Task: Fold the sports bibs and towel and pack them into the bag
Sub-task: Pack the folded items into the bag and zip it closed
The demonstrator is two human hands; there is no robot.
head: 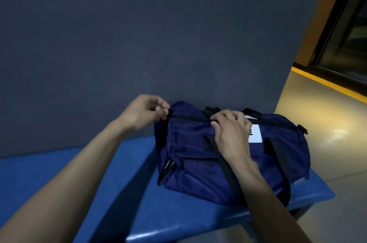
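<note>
A navy duffel bag [200, 165] with black straps and a white label lies on the right end of a blue bench [139, 193]. My left hand [145, 111] pinches the bag's fabric at the left end of the top zipper. My right hand [230, 129] rests on top of the bag at the middle of the zipper line, its fingertips pinching there. The zipper between my hands looks closed. No bibs or towel are in sight.
A dark grey wall [139, 34] rises right behind the bench. To the right lies a shiny tan floor [317, 115] with a yellow line and a dark glass door [349, 34] beyond it. The bench ends just past the bag.
</note>
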